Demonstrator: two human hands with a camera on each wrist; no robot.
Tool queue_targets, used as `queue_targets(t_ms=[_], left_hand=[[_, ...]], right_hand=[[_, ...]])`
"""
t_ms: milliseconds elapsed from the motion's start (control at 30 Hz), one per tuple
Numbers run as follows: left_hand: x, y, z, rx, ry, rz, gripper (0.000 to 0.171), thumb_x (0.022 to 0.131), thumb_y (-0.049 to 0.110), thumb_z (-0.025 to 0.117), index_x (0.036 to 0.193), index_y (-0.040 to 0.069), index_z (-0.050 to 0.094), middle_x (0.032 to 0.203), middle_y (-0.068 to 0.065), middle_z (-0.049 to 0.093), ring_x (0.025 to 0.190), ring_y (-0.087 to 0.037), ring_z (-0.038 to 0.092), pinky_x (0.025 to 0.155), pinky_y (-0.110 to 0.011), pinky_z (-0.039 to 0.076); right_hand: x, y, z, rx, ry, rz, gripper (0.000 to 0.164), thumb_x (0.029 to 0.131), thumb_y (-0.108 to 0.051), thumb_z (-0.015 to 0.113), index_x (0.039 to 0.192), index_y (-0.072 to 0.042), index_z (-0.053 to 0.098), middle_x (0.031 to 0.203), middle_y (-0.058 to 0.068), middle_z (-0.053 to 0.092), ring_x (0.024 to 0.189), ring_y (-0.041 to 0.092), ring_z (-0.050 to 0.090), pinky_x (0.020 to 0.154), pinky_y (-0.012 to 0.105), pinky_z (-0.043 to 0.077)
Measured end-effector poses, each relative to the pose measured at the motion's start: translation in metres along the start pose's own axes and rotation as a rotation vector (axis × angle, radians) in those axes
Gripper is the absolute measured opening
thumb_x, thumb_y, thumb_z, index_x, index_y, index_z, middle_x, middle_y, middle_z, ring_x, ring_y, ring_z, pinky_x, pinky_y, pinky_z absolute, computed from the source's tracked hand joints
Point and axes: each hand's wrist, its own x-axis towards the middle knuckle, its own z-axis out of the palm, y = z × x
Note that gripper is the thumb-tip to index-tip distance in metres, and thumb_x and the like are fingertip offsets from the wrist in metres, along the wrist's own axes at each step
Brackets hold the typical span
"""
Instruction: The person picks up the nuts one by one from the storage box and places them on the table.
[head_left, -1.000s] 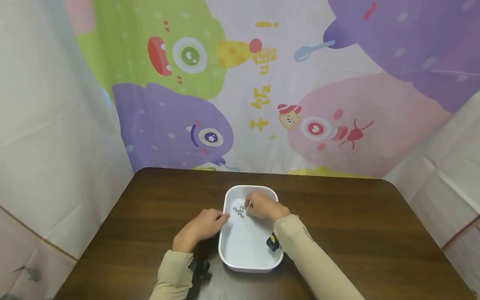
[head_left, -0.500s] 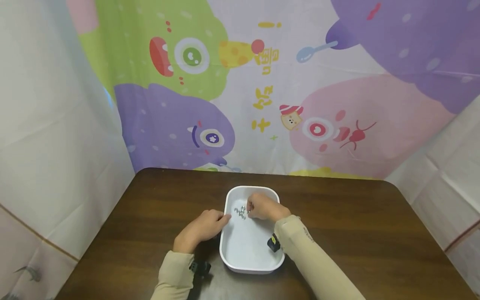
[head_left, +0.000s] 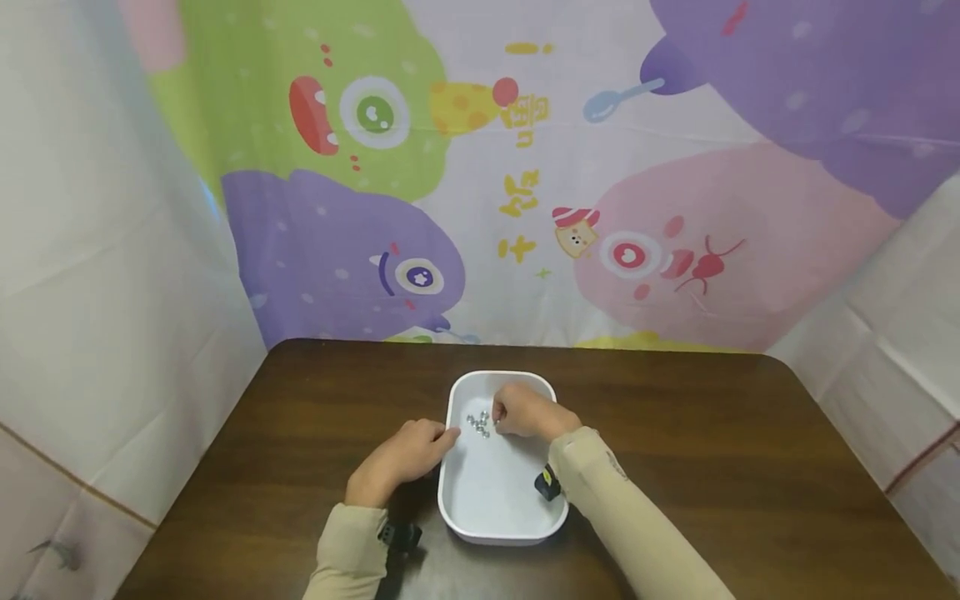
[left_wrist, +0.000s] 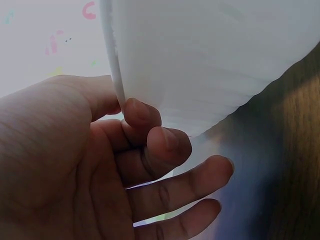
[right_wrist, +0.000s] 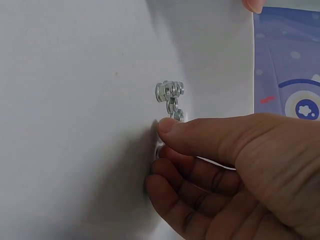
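A white plastic tray [head_left: 495, 500] holds a small cluster of silver flange nuts [right_wrist: 172, 92] on its floor. My left hand [head_left: 408, 450] grips the tray's left rim, its thumb over the inside and the bent index and middle fingers against the outer wall in the left wrist view. Inside the tray, just right of the cluster, my right hand [head_left: 528, 412] is low with its thumb and fingers curled together. Between that thumb and the index finger the edge of one more nut [right_wrist: 160, 150] shows, pinched there and mostly hidden by the fingers.
The tray stands on a dark brown wooden table [head_left: 712, 467]. A cartoon-printed curtain [head_left: 517, 292] hangs behind the table's far edge, with pale cloth [head_left: 127, 275] on either side. Black wrist cameras [head_left: 401, 536] sit at both cuffs.
My right fingers have drawn slightly to the right, away from the cluster, with a nut at the fingertips. The left hand keeps its place on the rim.
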Motion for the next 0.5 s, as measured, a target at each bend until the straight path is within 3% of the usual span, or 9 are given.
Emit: queue_targets(t_ms=[500], left_hand=[[-0.0004,0.0008,0.0008,0.01,-0.001,0.002,0.043,0.108,0.03,0.047,0.071,0.013,0.059,0.06,0.001,0.05,0.056,-0.013,0.05,0.057,-0.031,0.042]], right_hand=[[-0.0002,-0.0022,-0.0042,-0.005,0.012,-0.011,0.011,0.082,0.0,0.075,0.079,-0.009,0.069,0.077,-0.001,0.063,0.071,0.012,0.056,0.067,0.025,0.047]])
